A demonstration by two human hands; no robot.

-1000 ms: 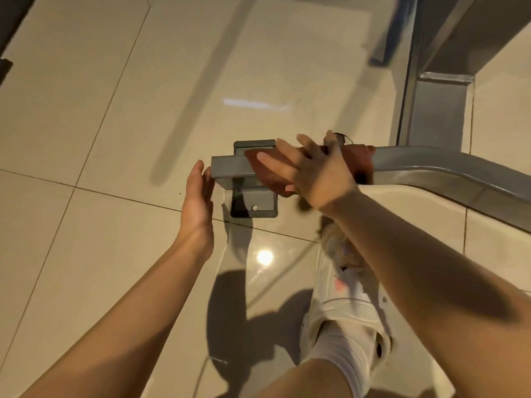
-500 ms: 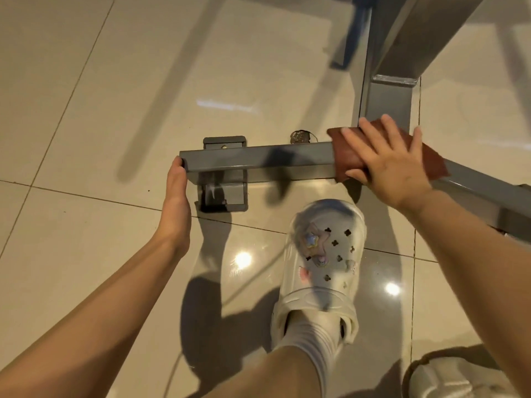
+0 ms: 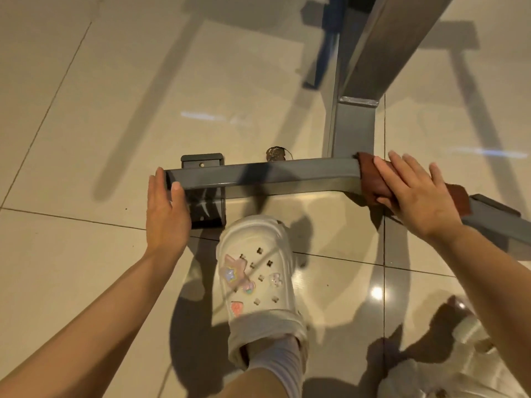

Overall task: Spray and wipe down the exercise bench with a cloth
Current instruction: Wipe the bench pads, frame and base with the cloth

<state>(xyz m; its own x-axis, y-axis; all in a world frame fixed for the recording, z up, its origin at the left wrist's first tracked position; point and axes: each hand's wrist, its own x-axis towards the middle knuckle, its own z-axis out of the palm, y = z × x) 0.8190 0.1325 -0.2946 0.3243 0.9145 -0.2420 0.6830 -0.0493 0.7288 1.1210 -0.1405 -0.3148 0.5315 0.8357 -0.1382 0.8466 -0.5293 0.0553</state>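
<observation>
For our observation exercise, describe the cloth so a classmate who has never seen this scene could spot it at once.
Find the grey metal floor bar of the bench frame running across the pale tiled floor. Follow it rightward past the grey upright post to the right hand pressing down flat. Beneath that hand, draped over the bar, lies the reddish-brown cloth, the only soft, rust-coloured thing among grey steel.

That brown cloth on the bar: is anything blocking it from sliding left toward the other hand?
Nothing visible. The brown cloth under the right hand faces bare grey bar up to the left hand at its end.
</observation>
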